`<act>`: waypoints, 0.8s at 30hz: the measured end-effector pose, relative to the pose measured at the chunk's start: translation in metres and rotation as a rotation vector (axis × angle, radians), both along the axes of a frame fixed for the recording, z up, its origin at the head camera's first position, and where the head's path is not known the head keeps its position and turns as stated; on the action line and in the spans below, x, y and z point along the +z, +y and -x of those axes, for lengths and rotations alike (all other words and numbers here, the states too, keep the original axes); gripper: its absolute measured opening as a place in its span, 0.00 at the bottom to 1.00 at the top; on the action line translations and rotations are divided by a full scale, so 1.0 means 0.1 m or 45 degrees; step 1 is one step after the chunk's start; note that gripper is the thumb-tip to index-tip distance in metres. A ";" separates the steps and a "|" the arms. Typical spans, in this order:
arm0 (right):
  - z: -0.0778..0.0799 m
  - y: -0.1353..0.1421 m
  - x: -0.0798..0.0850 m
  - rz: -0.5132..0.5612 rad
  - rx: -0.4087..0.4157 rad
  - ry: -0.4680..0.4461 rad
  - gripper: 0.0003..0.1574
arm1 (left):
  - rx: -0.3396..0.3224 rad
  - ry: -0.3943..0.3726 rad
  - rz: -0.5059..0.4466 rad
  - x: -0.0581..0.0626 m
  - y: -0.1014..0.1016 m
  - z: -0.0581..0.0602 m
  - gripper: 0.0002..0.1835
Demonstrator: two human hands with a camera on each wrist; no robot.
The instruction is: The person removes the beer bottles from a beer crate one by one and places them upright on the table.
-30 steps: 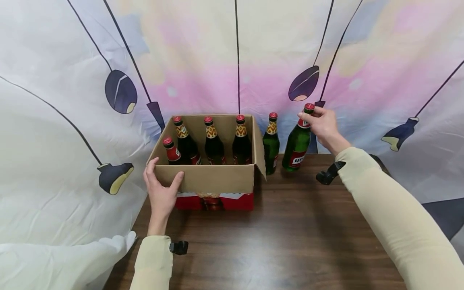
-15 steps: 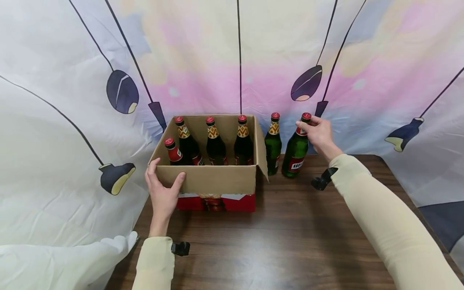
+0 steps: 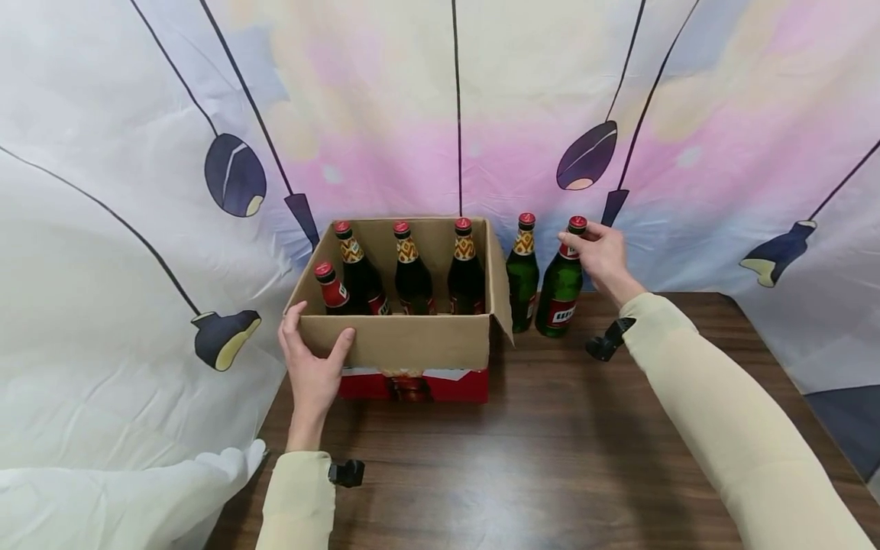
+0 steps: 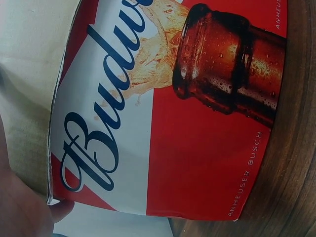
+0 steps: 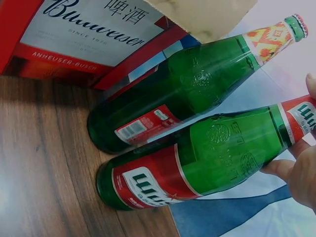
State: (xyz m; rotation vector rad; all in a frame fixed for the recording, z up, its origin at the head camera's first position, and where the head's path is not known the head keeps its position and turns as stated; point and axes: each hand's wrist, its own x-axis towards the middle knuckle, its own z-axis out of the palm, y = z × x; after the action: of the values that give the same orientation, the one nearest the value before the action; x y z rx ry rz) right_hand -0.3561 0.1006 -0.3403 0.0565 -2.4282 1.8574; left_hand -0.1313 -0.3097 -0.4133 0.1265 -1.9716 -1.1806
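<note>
Left hand [image 3: 312, 378] on the near left corner of the Budweiser carton [image 3: 419, 384]: my thumb lies on the outside of the folded front flap [image 3: 395, 341], my fingers bent round the side edge, thumb and forefinger spread well apart with the corner gripped between. Right hand [image 3: 605, 260] out past the carton's right side, thumb and fingers closed in a pinch on the neck of a red-labelled green bottle [image 3: 562, 286], just below its red cap [image 3: 577, 223]. This bottle stands with its base on the brown wood-grain counter [image 3: 536, 458]. Just beside it, between it and the carton, stands a second green bottle [image 3: 522, 276], yellow-and-red diamond pattern on its neck label, the carton's right side flap [image 3: 499, 286] near it; whether flap and glass touch I cannot tell. Inside the carton, four more: three diamond-necked bottles [image 3: 414, 284] in a row toward the back, and one red-necked bottle [image 3: 334, 293] near my left hand, its lower part hidden by the front flap. Behind everything, a pale cloth backdrop [image 3: 392, 99] printed with dark hanging lamps.
</note>
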 end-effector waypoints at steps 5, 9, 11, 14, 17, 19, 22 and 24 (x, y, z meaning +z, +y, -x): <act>0.03 -0.01 0.00 0.018 -0.006 -0.011 0.30 | -0.003 0.006 0.000 -0.01 0.01 0.01 0.44; 0.07 -0.04 -0.01 0.045 0.008 -0.025 0.31 | -0.005 0.018 -0.015 -0.02 0.01 -0.01 0.43; 0.08 -0.05 -0.02 0.053 0.023 -0.024 0.31 | -0.007 0.021 -0.026 -0.03 0.02 -0.03 0.43; 0.09 -0.06 -0.02 0.055 0.044 -0.024 0.31 | 0.003 0.015 -0.032 -0.05 0.02 -0.06 0.43; 0.09 -0.07 0.01 0.048 0.069 -0.040 0.33 | 0.014 0.000 -0.036 -0.04 0.01 -0.07 0.44; 0.08 -0.08 0.05 0.031 0.093 -0.042 0.36 | 0.023 -0.007 -0.037 -0.04 0.01 -0.07 0.44; 0.06 -0.06 0.17 0.056 0.113 0.046 0.43 | 0.021 -0.005 -0.034 -0.02 0.02 -0.04 0.43; 0.02 -0.03 0.29 0.073 0.091 0.146 0.47 | 0.008 0.000 -0.026 -0.01 0.05 -0.01 0.43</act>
State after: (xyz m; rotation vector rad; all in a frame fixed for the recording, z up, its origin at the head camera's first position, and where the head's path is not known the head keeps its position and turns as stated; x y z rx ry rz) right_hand -0.3577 0.0973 -0.3114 0.2419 -2.3252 1.8952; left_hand -0.1307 -0.3052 -0.4140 0.1435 -1.9580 -1.1972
